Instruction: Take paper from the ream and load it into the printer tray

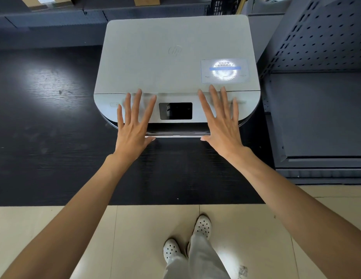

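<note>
A white printer sits on a black wood-grain table, its lid closed and a dark screen on its front panel. The paper tray shows as a thin white edge at the printer's front, pushed in. My left hand lies flat with fingers spread on the panel left of the screen, thumb near the tray edge. Right of the screen, my right hand is spread the same way. Neither hand holds anything. No paper ream is in view.
A grey perforated metal shelf unit stands close to the printer's right side. Dark shelving with cardboard boxes runs along the back. The table's front edge meets a beige tiled floor, where my feet in white shoes stand.
</note>
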A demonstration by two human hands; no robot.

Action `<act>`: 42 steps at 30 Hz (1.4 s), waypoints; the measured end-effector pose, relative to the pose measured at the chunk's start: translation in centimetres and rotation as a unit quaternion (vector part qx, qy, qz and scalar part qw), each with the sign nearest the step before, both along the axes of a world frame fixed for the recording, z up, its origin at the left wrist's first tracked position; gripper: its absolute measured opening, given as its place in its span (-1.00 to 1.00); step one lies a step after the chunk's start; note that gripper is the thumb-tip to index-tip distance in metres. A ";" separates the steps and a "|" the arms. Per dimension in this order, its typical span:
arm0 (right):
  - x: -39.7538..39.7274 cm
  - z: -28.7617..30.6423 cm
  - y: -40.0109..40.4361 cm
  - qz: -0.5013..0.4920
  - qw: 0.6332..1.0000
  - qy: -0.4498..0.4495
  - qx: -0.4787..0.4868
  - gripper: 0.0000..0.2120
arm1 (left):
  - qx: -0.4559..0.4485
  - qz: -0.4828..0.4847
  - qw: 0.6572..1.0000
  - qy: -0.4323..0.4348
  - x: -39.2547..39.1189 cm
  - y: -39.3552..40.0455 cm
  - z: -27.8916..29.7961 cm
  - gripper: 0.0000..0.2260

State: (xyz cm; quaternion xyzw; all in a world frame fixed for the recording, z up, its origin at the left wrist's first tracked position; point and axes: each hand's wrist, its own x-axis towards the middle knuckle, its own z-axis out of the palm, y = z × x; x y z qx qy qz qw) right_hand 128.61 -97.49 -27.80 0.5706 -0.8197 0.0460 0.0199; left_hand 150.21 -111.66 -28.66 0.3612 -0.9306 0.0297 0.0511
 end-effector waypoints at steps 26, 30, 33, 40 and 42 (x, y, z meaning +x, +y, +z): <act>1.1 -0.2 -0.7 -0.037 0.999 0.019 0.017 0.28 | -0.011 -0.003 0.998 -0.057 -0.6 -1.0 0.0 0.23; 1.7 1.1 -0.6 -0.039 0.996 0.008 0.074 0.25 | 0.013 0.004 0.997 -0.072 -0.6 -0.6 1.3 0.19; 1.6 2.8 -0.6 -0.034 0.994 -0.004 0.101 0.05 | 0.050 0.007 0.995 -0.081 -0.7 -0.2 3.3 0.06; 3.4 7.7 1.4 -0.044 0.997 -0.040 0.044 -0.33 | 0.134 0.013 0.990 -0.039 -0.5 0.5 8.7 -0.37; 3.9 9.5 2.0 -0.038 0.998 -0.045 -0.004 -0.41 | 0.109 0.007 0.994 -0.022 -0.1 0.9 10.7 -0.44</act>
